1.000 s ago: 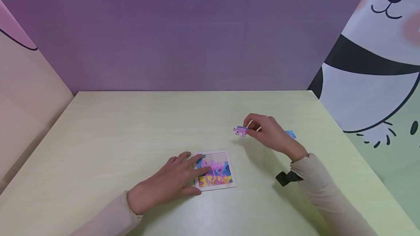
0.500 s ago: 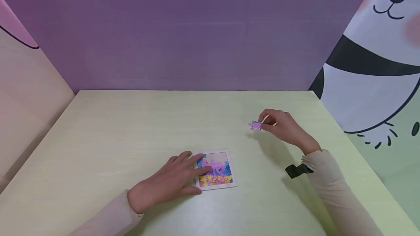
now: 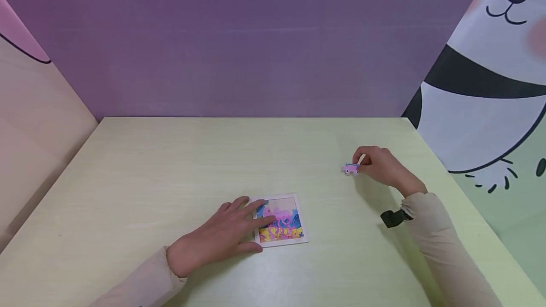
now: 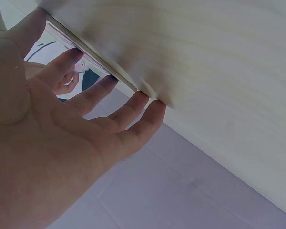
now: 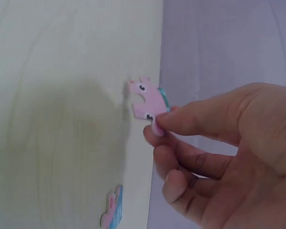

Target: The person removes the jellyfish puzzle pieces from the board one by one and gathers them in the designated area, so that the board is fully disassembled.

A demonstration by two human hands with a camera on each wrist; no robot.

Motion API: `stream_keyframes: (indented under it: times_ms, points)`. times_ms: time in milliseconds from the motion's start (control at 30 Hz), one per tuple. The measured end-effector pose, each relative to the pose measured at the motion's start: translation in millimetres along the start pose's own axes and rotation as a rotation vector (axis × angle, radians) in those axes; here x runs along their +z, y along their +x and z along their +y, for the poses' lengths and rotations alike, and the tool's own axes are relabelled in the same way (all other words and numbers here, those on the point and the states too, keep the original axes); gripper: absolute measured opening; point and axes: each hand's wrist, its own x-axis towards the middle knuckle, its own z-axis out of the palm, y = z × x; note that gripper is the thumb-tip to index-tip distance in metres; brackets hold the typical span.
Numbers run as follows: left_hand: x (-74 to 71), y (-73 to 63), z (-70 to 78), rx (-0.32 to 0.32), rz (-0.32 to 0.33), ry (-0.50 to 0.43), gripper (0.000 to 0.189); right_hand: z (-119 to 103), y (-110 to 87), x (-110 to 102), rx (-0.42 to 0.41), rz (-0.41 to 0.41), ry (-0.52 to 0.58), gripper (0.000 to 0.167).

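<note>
My right hand (image 3: 379, 167) pinches a pink piece (image 5: 151, 101) by one end, picture uncovered — spread left hand (image 3: 215, 238) likely steadying puzzle frame (image 3: 285, 243).

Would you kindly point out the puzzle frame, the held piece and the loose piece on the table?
Puzzle frame (image 3: 286, 241): head view, on its near border.
Held piece (image 5: 154, 101): right wrist view, on its pink middle.
Loose piece (image 5: 117, 209): right wrist view, on its blue part.

A purple wall (image 3: 256, 41) fills the top centre — below, a pale table (image 3: 192, 160), glossy at bottom centre. A beige panel (image 3: 34, 131) stands left, a green panel (image 3: 518, 224) right — bearing a black-and-white cartoon animal (image 3: 486, 124).
</note>
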Motion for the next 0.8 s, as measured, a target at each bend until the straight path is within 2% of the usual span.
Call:
stream_keyframes:
  times_ms: [433,600,800]
  points:
    - [0.1,-0.4,0.5,-0.013,-0.01,-0.021,0.062,14,-0.1,2,0.062,-0.069,-0.016,0.018]
    - [-0.5,-1.2,1.1,-0.042,-0.027,-0.046,0.061,16,0.7,3,0.069,-0.077,-0.009,0.018]
    - [-0.5,-1.8,1.1,-0.042,-0.023,-0.046,0.061,14,1.8,5,0.071,-0.078,-0.029,0.017]
